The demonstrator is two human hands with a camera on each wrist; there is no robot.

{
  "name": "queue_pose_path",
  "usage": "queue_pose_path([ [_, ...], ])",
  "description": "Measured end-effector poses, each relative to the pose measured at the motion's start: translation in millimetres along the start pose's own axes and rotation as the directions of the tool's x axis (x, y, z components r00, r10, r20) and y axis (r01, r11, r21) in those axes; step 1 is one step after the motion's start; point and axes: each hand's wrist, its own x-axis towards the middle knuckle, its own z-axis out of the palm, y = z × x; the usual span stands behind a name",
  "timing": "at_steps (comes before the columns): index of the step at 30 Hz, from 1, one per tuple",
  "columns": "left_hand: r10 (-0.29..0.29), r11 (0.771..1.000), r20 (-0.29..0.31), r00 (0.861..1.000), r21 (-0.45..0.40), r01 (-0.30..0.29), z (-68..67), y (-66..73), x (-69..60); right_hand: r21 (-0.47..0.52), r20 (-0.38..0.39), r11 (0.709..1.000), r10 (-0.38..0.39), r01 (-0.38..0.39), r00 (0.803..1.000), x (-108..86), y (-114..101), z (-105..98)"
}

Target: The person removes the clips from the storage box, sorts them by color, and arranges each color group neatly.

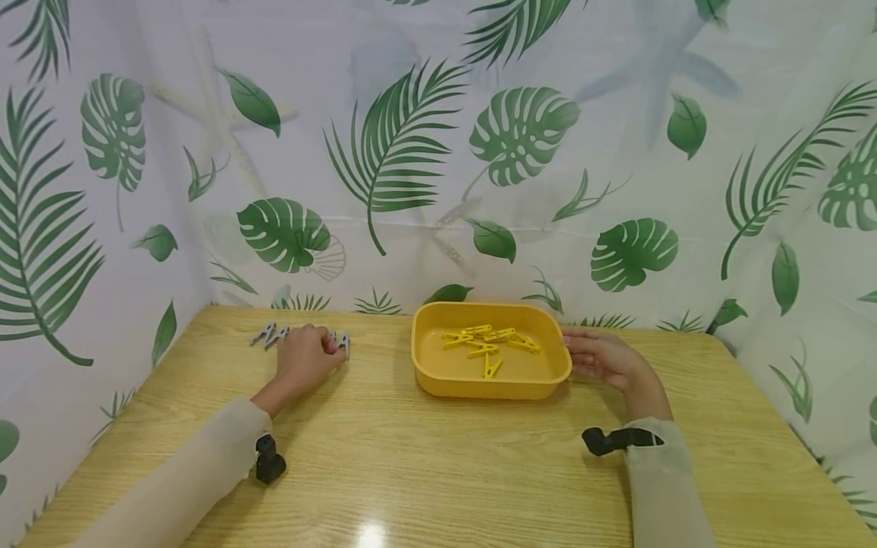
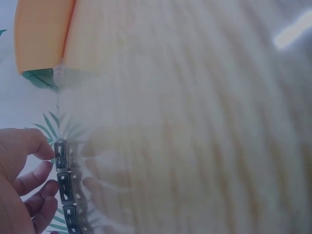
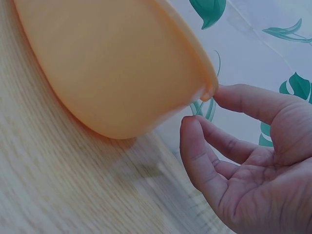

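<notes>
Cream sleeves [image 1: 181, 472] are crossing the foreground, black wrist cameras [image 1: 270, 462] strapped on. Left hand [image 1: 306, 356] is sitting bent at the gray clothespins [image 1: 345, 347], far left on the wood-grain table [image 1: 438, 457], thumb seemingly touching the end one; can't tell if it's pinching. Right hand [image 1: 606, 361] is resting loose fingertips on the right end of the yellow tray [image 1: 489, 390], not clenching; yellow clothespins [image 1: 482, 350] are lying inside. My take: pinching one squarely is beating a sideways nudge, since neighbors are standing close. Tabletop glare [image 1: 371, 534] is showing nearside; leaf-print sheeting [image 1: 411, 262] is hanging on three sides.
</notes>
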Motion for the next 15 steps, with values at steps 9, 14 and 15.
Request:
queue_pose_path([
  [9,0.008,0.999,0.015,1.0,-0.041,-0.007,-2.7,7.8,3.3,-0.012,0.006,1.0,-0.001,0.002,1.0,0.0,0.9,-1.0],
  [14,0.04,0.999,-0.007,0.999,-0.037,-0.04,-2.3,15.7,8.1,-0.005,0.003,1.0,0.003,-0.003,1.0,-0.3,1.0,-1.0],
  [15,0.046,0.998,-0.012,0.999,-0.039,-0.047,-1.8,17.6,9.4,-0.006,0.004,1.0,0.002,-0.002,1.0,-0.4,0.9,-0.9],
])
